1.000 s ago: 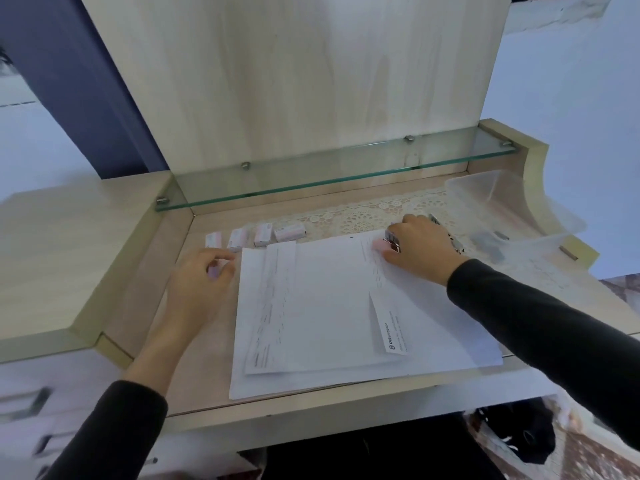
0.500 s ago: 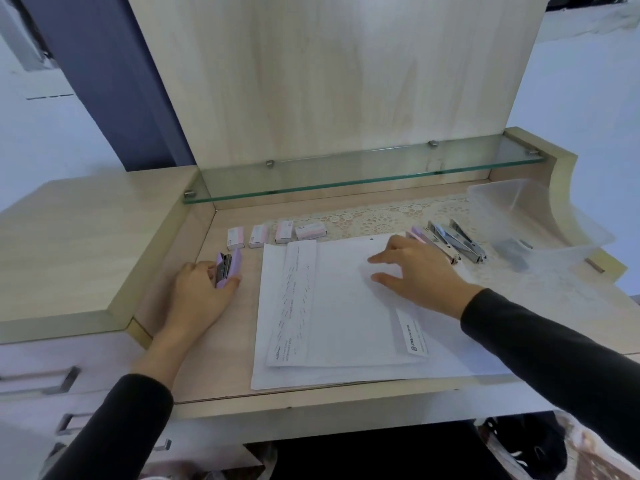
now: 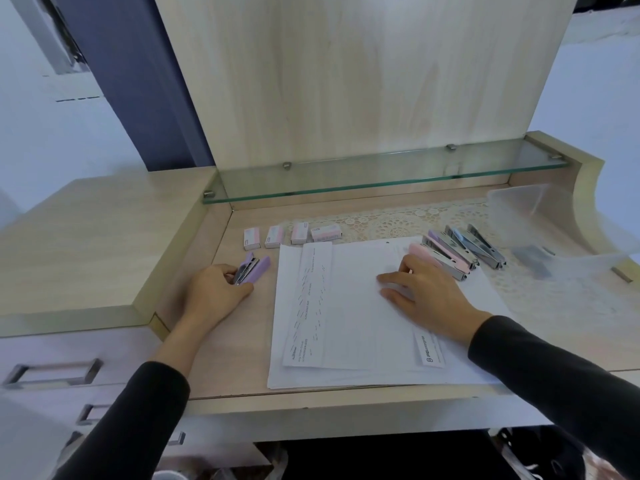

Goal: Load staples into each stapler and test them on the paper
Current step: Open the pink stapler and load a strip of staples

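Gripping the purple stapler (image 3: pixel 252 270) w/ left hand (image 3: pixel 214 294), fingers curled round its rear end. It lies on the desk (image 3: pixel 240 341) near the left edge, its top spread apart from the metal rail. Right hand (image 3: pixel 429 297) lies flat on the paper stack (image 3: pixel 349 327) at desk centre, fingers straight & spread, holding nothing. Four staple boxes (image 3: pixel 299 233) sit in a row toward the back-left, just beyond the paper's back edge. Row of staplers (image 3: pixel 453 252) lies side by side toward the back-right. The pink one is nearest, on the paper's back-right corner, just beside the right fingertips. Clear plastic tub (image 3: pixel 516 202) in back-right corner.
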The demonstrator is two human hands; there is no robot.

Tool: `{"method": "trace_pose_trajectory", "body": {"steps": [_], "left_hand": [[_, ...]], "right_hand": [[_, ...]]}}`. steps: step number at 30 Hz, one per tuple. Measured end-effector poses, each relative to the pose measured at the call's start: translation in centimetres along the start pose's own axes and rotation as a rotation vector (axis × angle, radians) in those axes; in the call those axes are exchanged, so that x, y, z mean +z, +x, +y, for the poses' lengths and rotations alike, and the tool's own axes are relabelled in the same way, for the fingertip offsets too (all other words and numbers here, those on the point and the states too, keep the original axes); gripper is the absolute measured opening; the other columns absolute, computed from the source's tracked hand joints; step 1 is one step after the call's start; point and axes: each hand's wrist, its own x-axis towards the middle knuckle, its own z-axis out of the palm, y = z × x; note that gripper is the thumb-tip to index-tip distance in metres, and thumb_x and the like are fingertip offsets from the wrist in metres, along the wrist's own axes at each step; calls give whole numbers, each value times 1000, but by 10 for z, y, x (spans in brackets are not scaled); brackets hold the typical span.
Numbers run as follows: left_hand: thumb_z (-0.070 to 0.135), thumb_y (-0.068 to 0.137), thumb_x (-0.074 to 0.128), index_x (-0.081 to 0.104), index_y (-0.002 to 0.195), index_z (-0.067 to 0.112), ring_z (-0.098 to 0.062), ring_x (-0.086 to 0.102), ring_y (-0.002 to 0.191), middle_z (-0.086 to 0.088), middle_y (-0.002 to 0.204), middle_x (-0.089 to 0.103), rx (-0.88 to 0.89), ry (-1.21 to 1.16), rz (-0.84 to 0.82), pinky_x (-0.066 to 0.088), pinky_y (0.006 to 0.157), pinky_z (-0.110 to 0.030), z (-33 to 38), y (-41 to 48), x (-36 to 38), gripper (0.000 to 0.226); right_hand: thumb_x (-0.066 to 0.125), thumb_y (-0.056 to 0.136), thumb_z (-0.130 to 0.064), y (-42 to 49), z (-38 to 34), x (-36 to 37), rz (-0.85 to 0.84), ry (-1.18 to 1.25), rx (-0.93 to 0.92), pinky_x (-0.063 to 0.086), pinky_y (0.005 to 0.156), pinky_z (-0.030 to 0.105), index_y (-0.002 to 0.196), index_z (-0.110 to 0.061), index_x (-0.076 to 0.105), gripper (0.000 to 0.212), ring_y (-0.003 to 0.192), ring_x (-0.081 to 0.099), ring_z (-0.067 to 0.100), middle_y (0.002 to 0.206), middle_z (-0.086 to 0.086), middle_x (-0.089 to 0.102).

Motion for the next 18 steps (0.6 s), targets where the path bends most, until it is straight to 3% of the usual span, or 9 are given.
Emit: {"method": "trace_pose_trajectory", "body": {"steps": [4,8,10,13,15,18], "left_hand": [[1,72,67,68,96,8,-10,52,59,2,70,62,-8,-187,-4,38,48,-11,0,-5,-4,25],[9,74,72,61,106,13,-13,59,69,-3,93,65,39,-312,40,45,63,-21,14,-17,-6,34],[10,74,73,58,104,17,-4,56,61,-1,92,64,93,-355,48,44,61,-17,26,-28,-6,35],[12,70,77,56,102,20,3,54,54,6,85,62,157,-415,23,45,56,-8,48,-46,-1,39],[13,67,81,55,98,22,3,53,52,9,78,61,193,-414,-2,44,53,-7,64,-59,4,41],[19,63,83,53,97,26,4,55,55,12,78,60,269,-361,-82,45,52,-9,86,-71,18,47]], "right_hand": [[66,81,-25,1,0,0,21,3,7,34,54,28,97,-20,71,18,65,51,18,74,-6,41],[60,85,-29,2,1,-2,-29,38,70,28,57,20,104,-22,68,22,65,37,3,70,-15,33],[58,86,-34,7,0,-10,-127,78,139,28,57,14,107,-25,66,25,66,37,-1,75,-15,39],[59,84,-36,15,-5,-26,-191,158,196,36,65,20,105,-24,66,25,69,43,3,82,-9,52],[61,82,-36,18,-12,-38,-162,286,233,40,62,14,99,-23,68,23,64,49,0,77,-13,56],[65,78,-33,21,-27,-49,-201,725,364,47,56,11,104,-18,65,30,60,61,2,78,-6,69]]}}
